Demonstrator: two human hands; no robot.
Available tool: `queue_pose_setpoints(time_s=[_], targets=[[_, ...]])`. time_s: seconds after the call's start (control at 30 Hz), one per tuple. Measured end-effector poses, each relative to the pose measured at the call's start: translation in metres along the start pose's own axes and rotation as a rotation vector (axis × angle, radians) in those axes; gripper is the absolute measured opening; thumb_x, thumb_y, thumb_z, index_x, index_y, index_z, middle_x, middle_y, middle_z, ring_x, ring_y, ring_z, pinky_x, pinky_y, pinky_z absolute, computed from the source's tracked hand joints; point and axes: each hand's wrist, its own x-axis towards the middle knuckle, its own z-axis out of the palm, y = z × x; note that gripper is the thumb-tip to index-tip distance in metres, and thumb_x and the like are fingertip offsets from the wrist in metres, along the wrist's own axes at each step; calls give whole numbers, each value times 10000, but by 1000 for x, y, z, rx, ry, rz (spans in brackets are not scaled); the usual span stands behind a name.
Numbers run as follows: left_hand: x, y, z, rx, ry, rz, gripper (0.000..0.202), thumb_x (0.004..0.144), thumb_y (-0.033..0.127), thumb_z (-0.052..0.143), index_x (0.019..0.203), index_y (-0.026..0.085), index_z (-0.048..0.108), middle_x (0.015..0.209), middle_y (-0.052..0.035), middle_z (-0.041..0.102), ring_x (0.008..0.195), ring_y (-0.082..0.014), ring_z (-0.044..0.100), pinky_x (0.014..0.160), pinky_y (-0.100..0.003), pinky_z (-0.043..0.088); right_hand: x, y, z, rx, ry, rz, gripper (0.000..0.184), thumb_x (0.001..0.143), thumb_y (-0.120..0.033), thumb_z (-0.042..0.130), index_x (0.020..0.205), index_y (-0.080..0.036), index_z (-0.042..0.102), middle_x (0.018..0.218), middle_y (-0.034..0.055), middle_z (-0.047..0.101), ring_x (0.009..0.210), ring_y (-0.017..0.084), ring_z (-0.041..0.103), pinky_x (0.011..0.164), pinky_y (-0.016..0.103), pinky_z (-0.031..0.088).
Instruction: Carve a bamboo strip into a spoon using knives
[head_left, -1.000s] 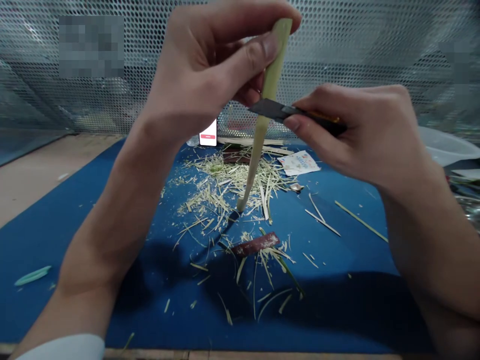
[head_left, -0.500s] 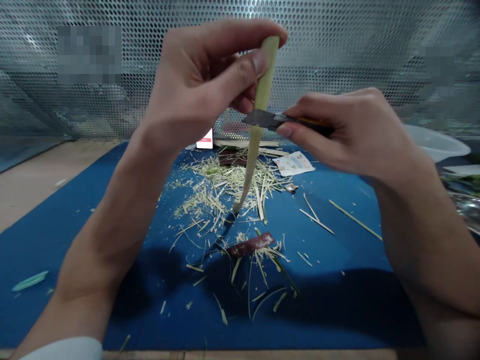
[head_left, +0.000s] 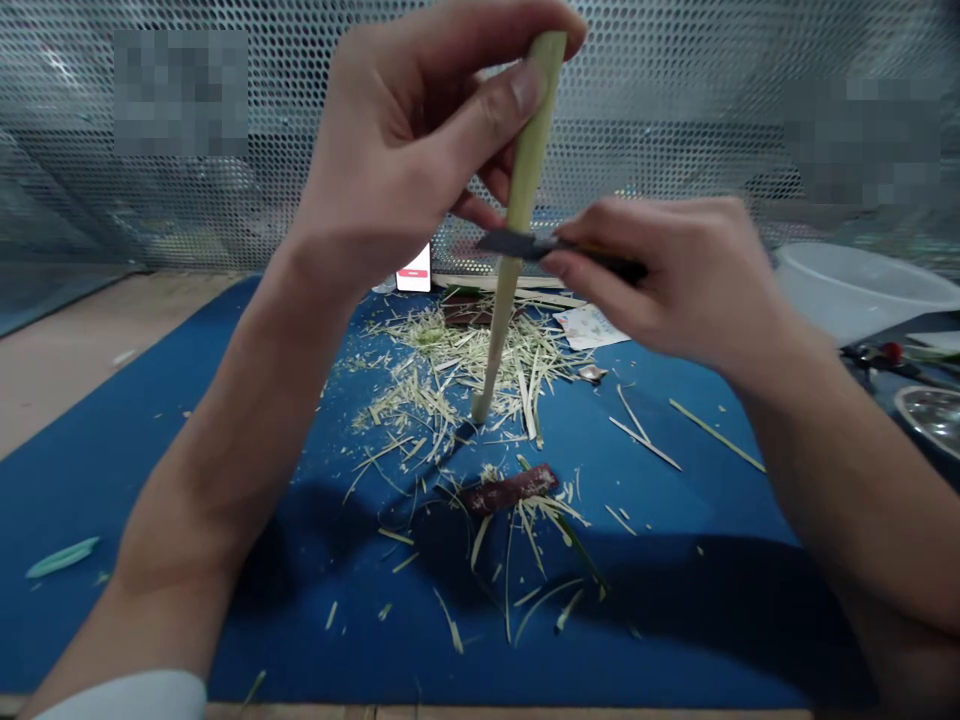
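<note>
One long, tapered pale green stalk [head_left: 529, 170] stands nearly upright, leaning slightly, its surface smooth. Its narrow lower tip reaches down to the edge of a heap of straw-coloured shavings [head_left: 457, 365] on a blue cutting mat [head_left: 112, 520]; whether the tip touches the mat, I cannot tell. The left hand [head_left: 405, 150] is closed around the stalk's upper end, with thumb and fingers pinching it. The right hand [head_left: 667, 270] is nearly closed on a utility knife [head_left: 525, 244], gripping its handle, with the dark blade lying across the stalk just below the left hand. A printed card [head_left: 589, 327] lies on the mat's far side, near a phone [head_left: 414, 268]. A dark red strip [head_left: 510, 490] sits among scattered scraps nearer the person. A white plastic tub [head_left: 862, 290] stands off to the right, in front of perforated metal mesh [head_left: 675, 100].
</note>
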Motion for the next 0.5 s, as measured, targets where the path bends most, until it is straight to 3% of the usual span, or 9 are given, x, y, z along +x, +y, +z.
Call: queue_pose_setpoints(time_s=[0.07,0.17,0.37,0.43,0.5], targets=[[0,4,0,42,13,-4,351,944,258,493,1189,52,638,796,54,636,670,-6,641,565,-112,565,1,-1,-6,-31,57,40,316,963,-435,461,991,-213,684,763,23,686,625,132,557,581,288,348],[0,8,0,58,11,-15,366,946,272,487,1194,47,637,805,48,637,684,-21,651,574,-134,574,0,0,-7,-56,5,39,312,964,-431,457,987,-224,688,748,12,683,630,137,579,578,285,344],[0,-4,-1,1,43,0,315,929,212,528,1166,53,662,803,32,658,668,-35,662,538,-148,599,-7,4,13,9,-329,-120,308,969,-416,441,1005,-255,701,953,-7,745,743,147,664,549,266,328],[0,-7,-2,-43,34,11,317,929,215,530,1169,52,657,817,34,660,663,-31,663,533,-139,593,-6,5,15,50,-281,-100,312,967,-428,444,1028,-256,697,930,1,741,750,148,658,564,272,348],[-1,-6,-1,-56,20,35,331,935,238,517,1174,50,648,817,43,655,660,-23,659,535,-124,579,-5,4,12,40,-130,-42,316,962,-440,451,1011,-242,693,856,12,723,720,150,639,577,282,363]])
